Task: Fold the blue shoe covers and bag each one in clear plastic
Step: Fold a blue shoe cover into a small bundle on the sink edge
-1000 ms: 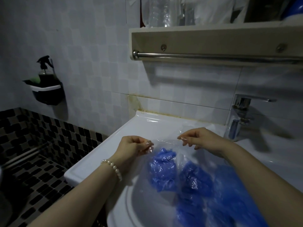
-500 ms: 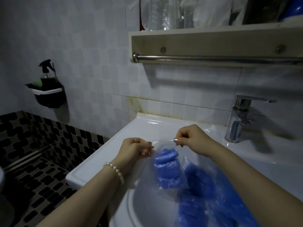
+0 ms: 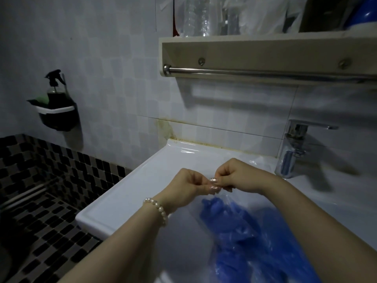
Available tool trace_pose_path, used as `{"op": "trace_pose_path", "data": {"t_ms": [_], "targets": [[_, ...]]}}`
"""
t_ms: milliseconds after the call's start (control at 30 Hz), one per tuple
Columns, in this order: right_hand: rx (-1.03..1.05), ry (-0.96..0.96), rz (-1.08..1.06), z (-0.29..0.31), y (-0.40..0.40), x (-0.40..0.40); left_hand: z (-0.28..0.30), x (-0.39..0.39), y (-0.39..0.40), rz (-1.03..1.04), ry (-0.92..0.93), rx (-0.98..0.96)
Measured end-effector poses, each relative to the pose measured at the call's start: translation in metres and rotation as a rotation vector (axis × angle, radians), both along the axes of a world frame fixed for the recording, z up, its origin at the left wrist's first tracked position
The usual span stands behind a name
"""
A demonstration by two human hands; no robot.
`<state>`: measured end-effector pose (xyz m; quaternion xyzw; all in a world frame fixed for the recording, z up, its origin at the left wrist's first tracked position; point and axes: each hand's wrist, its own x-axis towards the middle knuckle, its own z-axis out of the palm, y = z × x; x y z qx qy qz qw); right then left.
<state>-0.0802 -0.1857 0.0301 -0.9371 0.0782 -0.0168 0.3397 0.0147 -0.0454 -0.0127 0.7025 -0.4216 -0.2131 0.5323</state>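
A clear plastic bag point(image 3: 206, 219) hangs over the white sink point(image 3: 130, 193), with a folded blue shoe cover point(image 3: 216, 211) inside it, just below the two hands. More blue shoe covers point(image 3: 265, 252) lie heaped in the basin to the right of the bag, under the right forearm.

The left hand point(image 3: 183, 190) and the right hand point(image 3: 236, 176) meet above the bag, fingertips touching. Each grip is narrow: thumb and curled fingers pinch the bag's top edge, with the pinches drawn together at one spot. The rest of the bag drapes down from there; its film is hard to trace against the white basin.

A pearl bracelet point(image 3: 157, 209) circles the left wrist. A chrome faucet point(image 3: 291, 150) stands at the back right of the sink, well apart from the hands. On the tiled wall above, a beige shelf point(image 3: 255, 52) carries a metal towel bar point(image 3: 265, 71) beneath it and clear plastic items on top. At far left, a dark spray bottle point(image 3: 55, 88) sits in a wall-mounted holder point(image 3: 57, 115) above black-and-white mosaic tiles.
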Motion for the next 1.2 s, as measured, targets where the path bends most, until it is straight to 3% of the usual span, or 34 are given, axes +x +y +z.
{"op": "trace_pose_path", "data": {"t_ms": [167,267,467,933,1100,1200], "targets": [[-0.171,-0.058,0.009,-0.001,0.001,0.004,-0.004,-0.002,-0.003,0.057,0.068,-0.047],[-0.119,-0.047,0.065,0.002,-0.004,0.001,-0.004,-0.003,0.0,0.036,0.112,-0.054],[-0.043,-0.035,0.062,0.005,-0.027,-0.008,-0.007,0.002,0.002,0.053,0.022,0.014],[0.121,-0.084,-0.038,0.009,-0.05,-0.019,-0.014,0.008,0.006,0.083,0.144,-0.193],[0.227,-0.027,-0.055,0.005,-0.051,-0.019,-0.016,0.01,0.006,0.068,0.133,-0.173],[0.139,0.036,-0.105,-0.004,-0.056,-0.019,-0.021,0.012,0.005,0.089,0.08,-0.101]]}}
